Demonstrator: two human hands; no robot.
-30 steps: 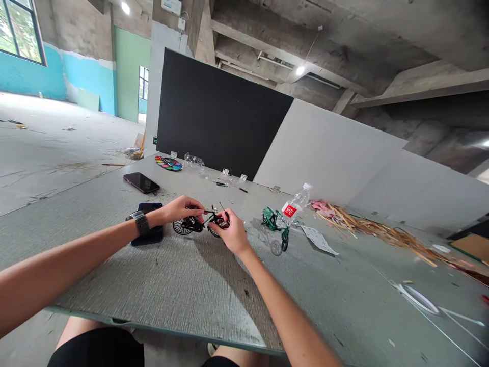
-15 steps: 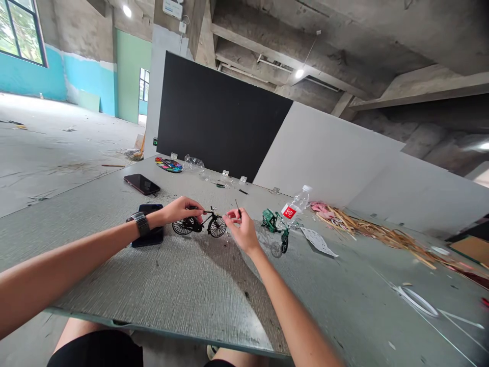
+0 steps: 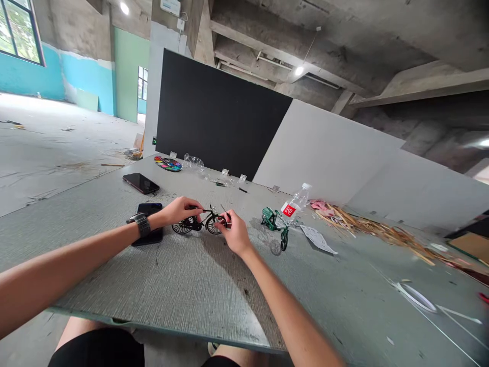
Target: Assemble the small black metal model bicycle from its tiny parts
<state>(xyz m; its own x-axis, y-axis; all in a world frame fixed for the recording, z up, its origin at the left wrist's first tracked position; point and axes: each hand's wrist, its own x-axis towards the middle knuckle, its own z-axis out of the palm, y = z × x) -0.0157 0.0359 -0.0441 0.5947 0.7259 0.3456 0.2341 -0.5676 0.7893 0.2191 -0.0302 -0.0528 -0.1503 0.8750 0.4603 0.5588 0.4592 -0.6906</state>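
Observation:
A small black model bicycle (image 3: 196,225) stands upright on the grey table, its front wheel to the right. My left hand (image 3: 180,210) pinches it from above, around the saddle and the top of the frame. At the front wheel, my right hand (image 3: 236,235) has its fingers closed on a thin dark screwdriver (image 3: 224,209), whose shaft points up and left. The right fingertips overlap the wheel's right side; whether they touch it I cannot tell. A green model bicycle (image 3: 270,219) stands farther right, its front wheel toward me.
Two phones, one flat behind (image 3: 141,182) and one under my left wrist (image 3: 148,236), lie at left. A paint palette (image 3: 168,163) and clear plastic wrap (image 3: 193,162) are at the back. Rightward are a plastic bottle (image 3: 301,196), a paper sheet (image 3: 318,238), wooden strips (image 3: 374,228) and a white ring (image 3: 417,298).
My right hand has moved left and slightly down to the black bicycle's front wheel, and the screwdriver has tilted left. My left hand keeps its hold on the bicycle.

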